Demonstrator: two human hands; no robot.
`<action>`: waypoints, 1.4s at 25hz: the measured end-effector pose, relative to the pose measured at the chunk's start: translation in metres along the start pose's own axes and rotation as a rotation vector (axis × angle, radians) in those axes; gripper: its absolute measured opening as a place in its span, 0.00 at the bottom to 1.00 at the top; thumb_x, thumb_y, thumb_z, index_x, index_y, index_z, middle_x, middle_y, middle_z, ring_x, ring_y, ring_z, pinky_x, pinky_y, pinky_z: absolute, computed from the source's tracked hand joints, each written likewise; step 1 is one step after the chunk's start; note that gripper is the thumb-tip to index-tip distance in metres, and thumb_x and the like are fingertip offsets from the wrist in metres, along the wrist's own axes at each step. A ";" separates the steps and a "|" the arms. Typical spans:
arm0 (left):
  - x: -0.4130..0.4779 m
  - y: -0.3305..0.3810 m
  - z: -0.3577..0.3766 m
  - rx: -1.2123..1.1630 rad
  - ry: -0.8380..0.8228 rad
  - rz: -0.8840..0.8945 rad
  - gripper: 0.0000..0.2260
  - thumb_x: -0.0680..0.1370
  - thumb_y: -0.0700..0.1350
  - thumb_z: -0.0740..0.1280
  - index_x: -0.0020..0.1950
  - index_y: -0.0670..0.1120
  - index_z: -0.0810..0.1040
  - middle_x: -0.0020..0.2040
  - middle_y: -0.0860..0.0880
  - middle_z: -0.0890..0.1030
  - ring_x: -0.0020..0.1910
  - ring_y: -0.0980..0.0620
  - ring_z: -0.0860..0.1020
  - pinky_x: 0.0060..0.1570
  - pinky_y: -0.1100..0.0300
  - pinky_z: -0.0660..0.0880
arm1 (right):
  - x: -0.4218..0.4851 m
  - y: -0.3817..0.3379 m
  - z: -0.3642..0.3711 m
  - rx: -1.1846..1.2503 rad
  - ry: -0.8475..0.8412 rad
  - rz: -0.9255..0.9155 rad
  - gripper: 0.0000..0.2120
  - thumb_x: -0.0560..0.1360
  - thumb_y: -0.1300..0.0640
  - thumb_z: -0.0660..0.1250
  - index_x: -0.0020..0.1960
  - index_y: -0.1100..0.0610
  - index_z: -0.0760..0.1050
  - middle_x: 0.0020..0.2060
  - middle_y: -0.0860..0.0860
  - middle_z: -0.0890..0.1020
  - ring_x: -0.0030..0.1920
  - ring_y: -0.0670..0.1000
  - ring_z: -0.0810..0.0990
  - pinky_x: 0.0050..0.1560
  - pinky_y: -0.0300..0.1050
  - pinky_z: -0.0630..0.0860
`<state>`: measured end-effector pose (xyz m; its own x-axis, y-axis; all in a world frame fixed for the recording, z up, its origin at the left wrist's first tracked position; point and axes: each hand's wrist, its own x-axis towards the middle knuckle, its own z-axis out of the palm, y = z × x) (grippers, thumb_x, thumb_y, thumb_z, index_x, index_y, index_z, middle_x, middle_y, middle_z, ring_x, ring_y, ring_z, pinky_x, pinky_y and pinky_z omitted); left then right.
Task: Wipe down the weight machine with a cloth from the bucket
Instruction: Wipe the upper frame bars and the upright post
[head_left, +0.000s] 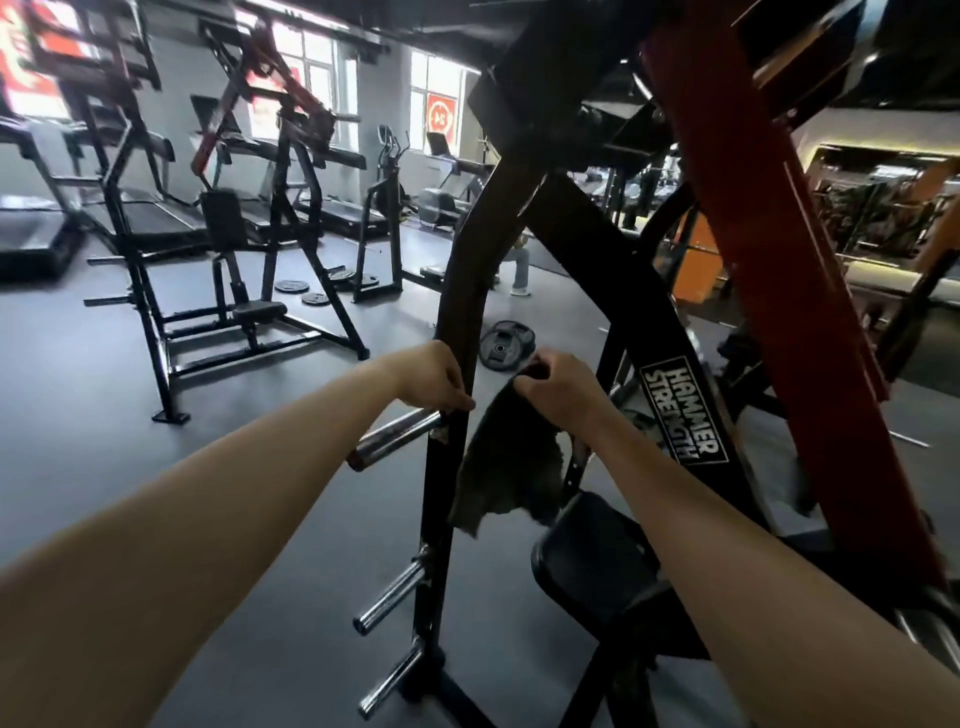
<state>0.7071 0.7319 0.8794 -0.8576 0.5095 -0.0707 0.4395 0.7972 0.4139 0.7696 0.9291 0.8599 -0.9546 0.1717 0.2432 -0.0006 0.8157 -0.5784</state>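
A black weight machine fills the right half of the head view, with a curved black upright post (457, 312) and a slanted bar (680, 410) marked HAMMER STRENGTH. My left hand (434, 376) grips the post just above a chrome peg (395, 439). To its right my right hand (553, 387) pinches the top of a dark green cloth (506, 467), which hangs loosely between the post and the slanted bar. No bucket is in view.
A black seat pad (597, 561) sits below the cloth. Two more chrome pegs (389, 597) stick out low on the post. A red arm (769, 249) of the machine crosses overhead. Weight plates (506, 345) lie on the grey floor; other machines (234, 249) and treadmills stand behind.
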 end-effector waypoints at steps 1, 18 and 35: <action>0.003 -0.001 -0.010 0.016 0.003 0.004 0.14 0.78 0.56 0.73 0.47 0.44 0.84 0.40 0.48 0.84 0.40 0.49 0.80 0.37 0.61 0.75 | 0.008 -0.002 -0.008 0.032 0.011 -0.005 0.08 0.78 0.53 0.69 0.52 0.57 0.77 0.44 0.53 0.81 0.45 0.54 0.80 0.44 0.47 0.75; 0.150 -0.058 -0.107 -0.417 0.539 0.305 0.02 0.76 0.47 0.68 0.47 0.52 0.77 0.45 0.51 0.81 0.44 0.52 0.80 0.42 0.60 0.74 | 0.162 -0.069 0.009 -0.138 0.610 -0.260 0.10 0.80 0.46 0.65 0.47 0.51 0.79 0.37 0.45 0.80 0.37 0.45 0.79 0.39 0.49 0.80; 0.278 -0.051 -0.133 -0.711 0.410 0.543 0.15 0.82 0.62 0.62 0.44 0.52 0.76 0.44 0.51 0.81 0.48 0.47 0.80 0.43 0.54 0.72 | 0.212 -0.088 0.027 -0.815 1.142 0.045 0.13 0.82 0.47 0.66 0.49 0.57 0.77 0.48 0.54 0.76 0.51 0.58 0.74 0.51 0.55 0.72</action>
<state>0.4107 0.7902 0.9598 -0.6720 0.4899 0.5553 0.6532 0.0388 0.7562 0.5592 0.8789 0.9411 -0.1838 0.2332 0.9549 0.5701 0.8167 -0.0897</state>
